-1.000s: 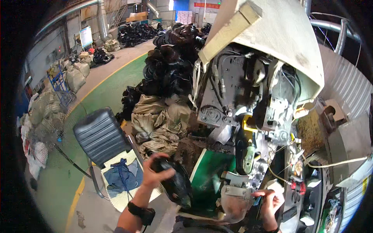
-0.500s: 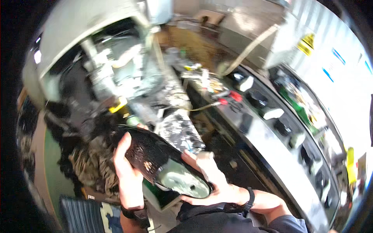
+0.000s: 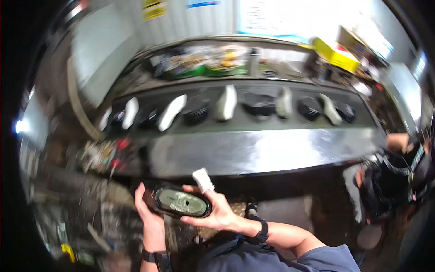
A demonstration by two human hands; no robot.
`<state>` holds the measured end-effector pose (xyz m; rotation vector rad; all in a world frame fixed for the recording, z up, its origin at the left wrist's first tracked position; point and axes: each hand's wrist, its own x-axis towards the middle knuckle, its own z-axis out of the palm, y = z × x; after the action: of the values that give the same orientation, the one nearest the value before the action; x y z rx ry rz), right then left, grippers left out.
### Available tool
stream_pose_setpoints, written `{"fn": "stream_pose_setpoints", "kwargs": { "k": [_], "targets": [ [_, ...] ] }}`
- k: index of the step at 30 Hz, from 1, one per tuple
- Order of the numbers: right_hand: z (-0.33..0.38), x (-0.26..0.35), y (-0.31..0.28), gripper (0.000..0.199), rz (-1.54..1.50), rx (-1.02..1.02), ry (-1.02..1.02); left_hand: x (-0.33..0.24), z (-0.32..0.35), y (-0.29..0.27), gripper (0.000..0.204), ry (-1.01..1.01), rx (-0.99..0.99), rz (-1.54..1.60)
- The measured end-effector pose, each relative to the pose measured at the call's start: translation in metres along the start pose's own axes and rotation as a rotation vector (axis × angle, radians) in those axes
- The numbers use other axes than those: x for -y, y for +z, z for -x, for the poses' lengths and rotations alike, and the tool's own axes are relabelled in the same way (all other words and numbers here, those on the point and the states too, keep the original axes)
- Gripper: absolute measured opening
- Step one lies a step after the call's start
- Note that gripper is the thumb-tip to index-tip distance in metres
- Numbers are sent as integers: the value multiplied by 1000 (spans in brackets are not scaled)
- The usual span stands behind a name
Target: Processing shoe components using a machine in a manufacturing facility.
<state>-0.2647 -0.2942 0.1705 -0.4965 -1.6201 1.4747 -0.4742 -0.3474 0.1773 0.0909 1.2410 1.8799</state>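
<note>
1. At the left end of the bench, a small bright-red thing (image 3: pixel 121 144) is being blurred, so its kind can't be told.
2. The dark end of the shoe is being gripped by the left hand (image 3: pixel 152 217), thumb up along the side; its other fingers are being hidden.
3. Between both hands, in front of the bench, a black shoe with a grey-green oval underside (image 3: pixel 183 202) is being held sole-up.
4. Its other end is being pinched between thumb and fingers of the right hand (image 3: pixel 219 211); a white, cloth-like piece (image 3: pixel 203 179) is being shown right by those fingers.
5. Beyond, pale and glossy black shoe-shaped pieces are being carried on a long dark belt (image 3: pixel 206 90) behind the shiny grey metal bench (image 3: pixel 253 152).
6. Far right, a dark-clothed co-worker (image 3: pixel 394 186) is being caught partly in frame.
</note>
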Motion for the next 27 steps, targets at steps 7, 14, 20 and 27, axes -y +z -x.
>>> {"fn": "stream_pose_setpoints", "kwargs": {
  "k": [7, 14, 20, 27],
  "targets": [
    [76, -51, -298, 53, -288, -900, 627, 208, -40, 114, 50, -303, 373, -774],
    [222, -32, -674, 82, 289, -1681, 603, 313, -67, 222, 61, -26, 902, -1349],
    [127, -73, -677, 65, 1045, -1313, 463, 377, -78, 324, 99, 384, 1132, -1757],
    [66, -112, -876, 60, 1514, -1099, 442, 459, -72, 374, 140, 132, 1200, -1998]
  ]
}}
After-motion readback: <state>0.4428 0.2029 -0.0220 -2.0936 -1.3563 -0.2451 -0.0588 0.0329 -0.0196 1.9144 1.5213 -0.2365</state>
